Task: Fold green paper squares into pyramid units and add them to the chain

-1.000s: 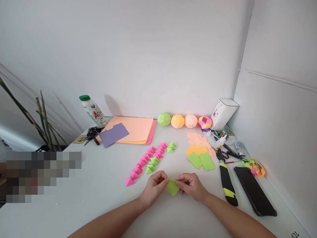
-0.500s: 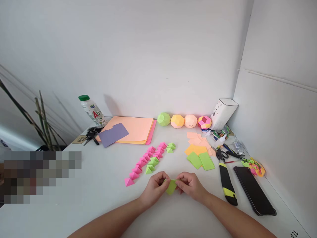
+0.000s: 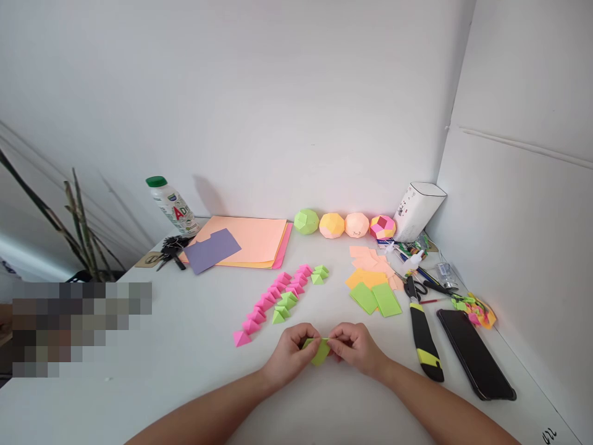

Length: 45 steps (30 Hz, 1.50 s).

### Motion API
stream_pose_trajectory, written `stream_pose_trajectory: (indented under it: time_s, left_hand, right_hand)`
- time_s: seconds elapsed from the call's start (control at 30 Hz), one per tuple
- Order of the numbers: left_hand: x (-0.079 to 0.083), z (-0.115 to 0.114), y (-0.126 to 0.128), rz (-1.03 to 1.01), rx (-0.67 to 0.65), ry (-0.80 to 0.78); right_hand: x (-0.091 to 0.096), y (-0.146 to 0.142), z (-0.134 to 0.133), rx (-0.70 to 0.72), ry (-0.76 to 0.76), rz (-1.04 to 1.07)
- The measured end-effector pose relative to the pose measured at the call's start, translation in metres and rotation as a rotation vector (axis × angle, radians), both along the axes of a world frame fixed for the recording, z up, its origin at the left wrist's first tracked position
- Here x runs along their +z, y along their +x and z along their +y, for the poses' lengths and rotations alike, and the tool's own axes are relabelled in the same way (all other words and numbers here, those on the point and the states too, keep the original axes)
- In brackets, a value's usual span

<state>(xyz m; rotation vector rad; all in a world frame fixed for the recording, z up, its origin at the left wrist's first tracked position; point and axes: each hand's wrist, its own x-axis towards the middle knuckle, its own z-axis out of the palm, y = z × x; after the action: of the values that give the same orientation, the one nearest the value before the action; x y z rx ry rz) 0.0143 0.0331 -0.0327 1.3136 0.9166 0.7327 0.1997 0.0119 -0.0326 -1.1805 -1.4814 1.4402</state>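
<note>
Between my two hands is a small piece of green paper [image 3: 320,353], partly folded, low over the white table [image 3: 185,346]. My left hand [image 3: 291,352] pinches its left side between thumb and fingers. On the right side, my right hand [image 3: 354,347] pinches the upper edge the same way. My fingers hide part of the paper. Just beyond my left hand lie a slanting row of folded pink paper pieces [image 3: 264,302] and several folded green pieces [image 3: 287,301]. Two flat green paper slips [image 3: 386,300] lie beyond my right hand, by orange slips [image 3: 365,278].
A utility knife [image 3: 424,343] and a black phone [image 3: 476,355] lie at right, with scissors [image 3: 414,288] behind. Paper balls [image 3: 332,225] line the wall beside a white box [image 3: 419,210]. Coloured sheets [image 3: 250,238], a purple sheet [image 3: 213,250] and a bottle [image 3: 173,207] are at back left.
The green paper has tilted slightly between my fingers, and a bit more of it shows by my left thumb. Both hands stay almost in the same place.
</note>
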Motion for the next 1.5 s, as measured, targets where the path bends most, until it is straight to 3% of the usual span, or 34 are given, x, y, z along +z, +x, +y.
stream_pose_trajectory:
  time_s: [0.23,0.33,0.47,0.67,0.87,1.13,1.37,1.5]
  left_hand:
    - [0.006,0.001,0.0,-0.157,0.157,-0.115]
    - [0.005,0.001,0.0,-0.172,0.105,-0.104]
    - [-0.002,0.0,0.0,-0.04,-0.007,-0.023]
    - [-0.006,-0.001,0.003,-0.006,-0.024,0.071]
    - [-0.005,-0.002,0.003,0.037,-0.002,0.1]
    - [-0.009,0.003,0.001,-0.12,0.12,-0.046]
    - [0.002,0.002,0.003,-0.129,0.05,-0.111]
    - [0.005,0.001,0.004,-0.143,0.066,-0.115]
  right_hand:
    - [0.0,0.002,0.001,-0.036,-0.036,0.034]
    - [0.0,0.002,0.001,-0.034,-0.045,0.048]
    - [-0.002,0.0,0.001,-0.016,0.005,0.021]
    - [-0.001,-0.007,0.001,-0.028,0.113,-0.067]
    - [0.0,-0.007,0.0,-0.071,0.116,-0.073]
    - [0.003,0.0,0.003,-0.209,-0.004,0.076]
    - [0.005,-0.003,0.002,-0.06,0.019,0.067]
    - [0.002,-0.001,0.002,-0.069,0.036,0.058]
